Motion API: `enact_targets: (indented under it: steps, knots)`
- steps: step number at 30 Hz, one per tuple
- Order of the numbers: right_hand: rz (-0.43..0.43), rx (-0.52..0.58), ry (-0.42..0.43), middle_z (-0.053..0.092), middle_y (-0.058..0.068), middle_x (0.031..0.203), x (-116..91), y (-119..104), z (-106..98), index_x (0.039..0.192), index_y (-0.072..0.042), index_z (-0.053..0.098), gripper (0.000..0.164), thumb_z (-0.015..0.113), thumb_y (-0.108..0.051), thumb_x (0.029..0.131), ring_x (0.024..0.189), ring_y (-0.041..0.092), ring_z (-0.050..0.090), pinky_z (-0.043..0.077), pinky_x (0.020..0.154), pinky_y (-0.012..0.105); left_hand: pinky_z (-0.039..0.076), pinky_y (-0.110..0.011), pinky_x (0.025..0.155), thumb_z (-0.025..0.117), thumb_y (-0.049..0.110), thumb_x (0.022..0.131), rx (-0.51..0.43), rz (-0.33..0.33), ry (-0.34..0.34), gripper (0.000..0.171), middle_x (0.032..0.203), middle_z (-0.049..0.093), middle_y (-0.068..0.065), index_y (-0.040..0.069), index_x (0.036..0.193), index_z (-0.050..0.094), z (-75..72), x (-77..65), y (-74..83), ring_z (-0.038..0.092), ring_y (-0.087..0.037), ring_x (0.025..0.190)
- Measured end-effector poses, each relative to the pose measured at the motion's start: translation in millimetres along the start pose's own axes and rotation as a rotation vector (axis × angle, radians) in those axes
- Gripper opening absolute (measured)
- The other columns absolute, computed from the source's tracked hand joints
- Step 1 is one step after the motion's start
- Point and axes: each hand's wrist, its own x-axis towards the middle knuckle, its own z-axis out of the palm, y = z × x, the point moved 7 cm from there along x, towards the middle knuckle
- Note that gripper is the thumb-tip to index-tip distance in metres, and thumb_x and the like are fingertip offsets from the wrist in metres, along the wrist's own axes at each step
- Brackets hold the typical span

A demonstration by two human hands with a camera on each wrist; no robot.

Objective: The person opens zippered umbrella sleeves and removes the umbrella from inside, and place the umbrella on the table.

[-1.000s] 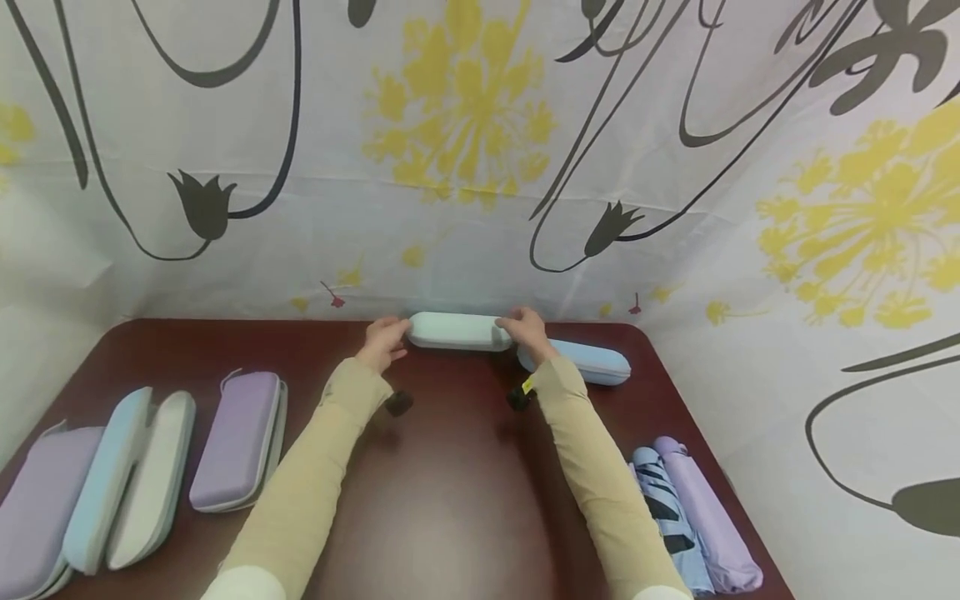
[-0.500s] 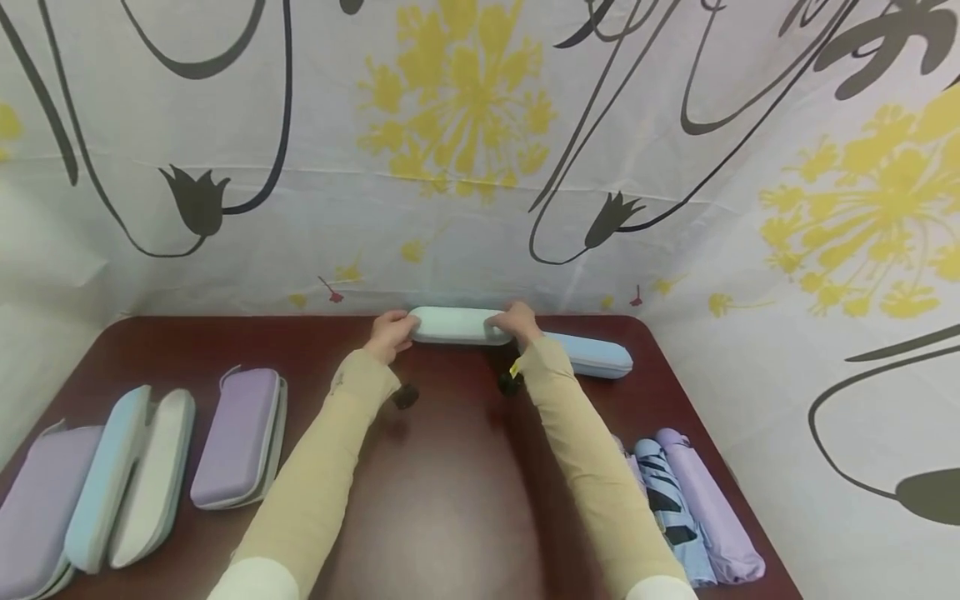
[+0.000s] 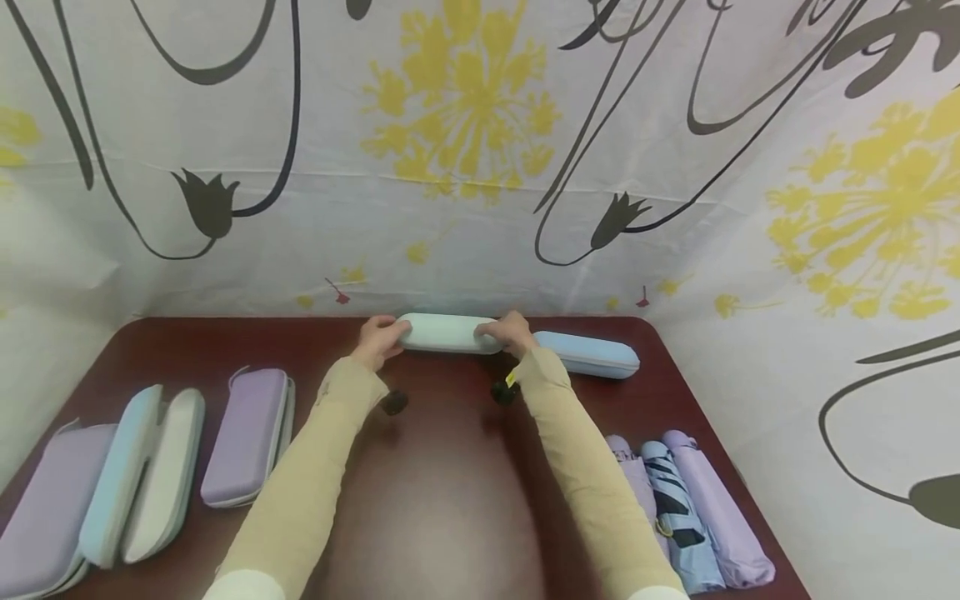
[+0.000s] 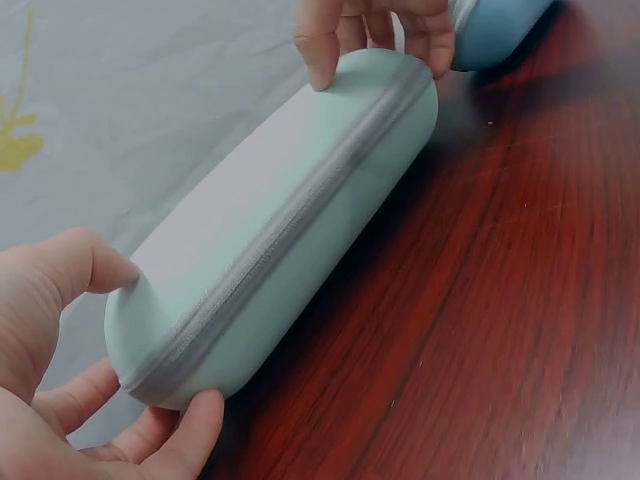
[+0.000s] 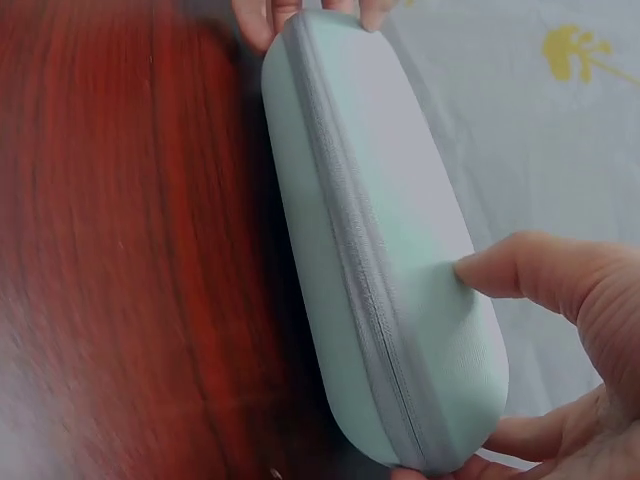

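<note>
Thumb and fingers of the left hand grip the left end of a mint case; its long axis spans hand to hand, parallel to the far edge of the tabletop, near that edge's middle; the right hand holds its right end, neither hand nearer; a blue case sits beyond, toward the far right corner.

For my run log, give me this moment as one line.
left hand: holds left end of mint case | right hand: holds right end | blue case: on table, right of mint case
</note>
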Motion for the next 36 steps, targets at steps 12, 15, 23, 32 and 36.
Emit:
enact_targets:
  steps: [12, 15, 23, 32, 36]
  knots:
    - [-0.069, 0.090, -0.007, 0.059, 0.007, 0.091, -24.7, 6.0, 26.1, 0.091, 0.001, 0.065, 0.027, 0.069, -0.018, 0.073, 0.078, 0.016, 0.053, 0.051, 0.080, 0.040, 0.046, -0.038, 0.093, 0.058, 0.011, 0.086, 0.036, 0.005, 0.031, 0.051, 0.131, 0.036, -0.018, -0.001, 0.131, 0.036, -35.2, -22.6, -17.0, 0.047, -0.028, 0.112]
    - [-0.079, 0.101, -0.020, 0.060, 0.013, 0.106, -33.6, 10.3, 31.4, 0.102, 0.004, 0.064, 0.035, 0.068, -0.018, 0.075, 0.086, 0.019, 0.056, 0.051, 0.078, 0.038, 0.046, -0.038, 0.092, 0.058, 0.010, 0.085, 0.057, 0.021, 0.024, 0.051, 0.130, 0.037, -0.019, -0.002, 0.130, 0.036, -40.3, -31.1, -19.8, 0.048, -0.029, 0.109]
    - [-0.095, 0.082, 0.010, 0.056, 0.018, 0.116, -57.4, 23.9, 40.1, 0.117, 0.005, 0.055, 0.049, 0.068, -0.018, 0.075, 0.094, 0.024, 0.055, 0.050, 0.076, 0.033, 0.047, -0.039, 0.091, 0.058, 0.011, 0.084, 0.103, 0.024, 0.013, 0.052, 0.126, 0.041, -0.019, -0.002, 0.130, 0.036, -51.3, -53.6, -33.1, 0.048, -0.030, 0.111]
    - [-0.161, 0.055, 0.020, 0.057, 0.018, 0.118, -87.5, 33.1, 47.8, 0.118, 0.007, 0.052, 0.052, 0.069, -0.014, 0.073, 0.094, 0.024, 0.054, 0.047, 0.076, 0.030, 0.049, -0.038, 0.087, 0.059, 0.011, 0.083, 0.170, 0.043, 0.026, 0.050, 0.114, 0.047, -0.019, -0.001, 0.126, 0.038, -62.6, -91.5, -45.9, 0.054, -0.028, 0.101]
    - [-0.206, 0.035, 0.025, 0.059, 0.020, 0.109, -102.4, 35.4, 50.5, 0.115, 0.009, 0.053, 0.052, 0.070, -0.011, 0.071, 0.092, 0.025, 0.055, 0.048, 0.075, 0.032, 0.051, -0.038, 0.083, 0.060, 0.008, 0.081, 0.194, 0.073, 0.013, 0.045, 0.111, 0.049, -0.019, -0.002, 0.121, 0.040, -66.9, -108.2, -49.2, 0.055, -0.027, 0.097]
